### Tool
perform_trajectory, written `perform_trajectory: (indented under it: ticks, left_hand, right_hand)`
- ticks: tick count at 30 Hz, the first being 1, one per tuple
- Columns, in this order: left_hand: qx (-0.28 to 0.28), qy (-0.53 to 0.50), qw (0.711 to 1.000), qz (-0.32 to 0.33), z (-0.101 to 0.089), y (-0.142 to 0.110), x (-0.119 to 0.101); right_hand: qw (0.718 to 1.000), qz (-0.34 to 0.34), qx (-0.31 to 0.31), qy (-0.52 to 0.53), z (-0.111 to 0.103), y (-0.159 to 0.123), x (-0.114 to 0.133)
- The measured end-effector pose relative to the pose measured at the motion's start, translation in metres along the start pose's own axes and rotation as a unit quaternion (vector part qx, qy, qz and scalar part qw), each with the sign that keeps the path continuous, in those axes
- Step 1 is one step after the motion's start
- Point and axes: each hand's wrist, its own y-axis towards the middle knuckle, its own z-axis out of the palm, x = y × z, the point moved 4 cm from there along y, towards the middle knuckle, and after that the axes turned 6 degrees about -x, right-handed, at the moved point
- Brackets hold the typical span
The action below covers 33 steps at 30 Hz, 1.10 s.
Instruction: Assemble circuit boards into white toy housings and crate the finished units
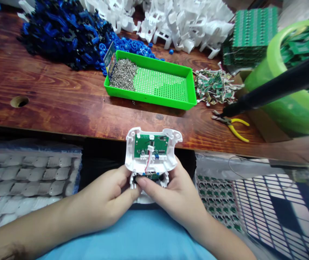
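Both hands grip a white plastic housing (152,165) just below the table's front edge. Inside its upper half lies a green circuit board (143,146), with a white connector and a thin red and white cable running down toward the lower half. My left hand (113,191) is closed on the lower left side. My right hand (174,187) wraps the right side, its thumb pressed across the lower part by a dark strip with small blue parts. The fingertips underneath are hidden by the housing.
A green tray (154,99) of small screws (123,75) stands on the wooden table (48,97). Behind are blue and black parts (67,32) and white shells (181,25). Yellow-handled pliers (234,126), a black rod (273,85) and a green bucket (262,94) are at right.
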Motion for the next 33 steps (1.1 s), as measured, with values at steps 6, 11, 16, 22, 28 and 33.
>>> perform_trajectory:
  ticks: [6,11,16,22,28,33]
  left_hand:
    - [-0.005,-0.266,0.957,-0.118,0.002,0.001,0.003]
    - [0.000,-0.250,0.961,-0.119,0.004,0.004,0.003]
    - [0.001,-0.192,0.976,-0.100,0.010,0.004,0.004]
    - [-0.008,-0.210,0.974,-0.084,0.013,0.002,0.003]
    - [0.055,-0.208,0.972,-0.092,0.007,-0.002,0.005]
    - [0.070,-0.128,0.987,-0.062,0.004,-0.001,0.006]
  right_hand:
    - [0.985,-0.102,-0.084,-0.111,-0.019,-0.008,0.007]
    - [0.874,-0.324,-0.018,-0.363,-0.023,-0.019,0.032]
    - [0.810,-0.338,0.098,-0.469,-0.012,-0.012,0.040]
    - [0.734,-0.369,0.124,-0.556,0.000,-0.011,0.040]
    - [0.783,-0.346,0.162,-0.490,-0.002,-0.010,0.045]
    - [0.786,-0.331,0.199,-0.482,-0.003,-0.009,0.042]
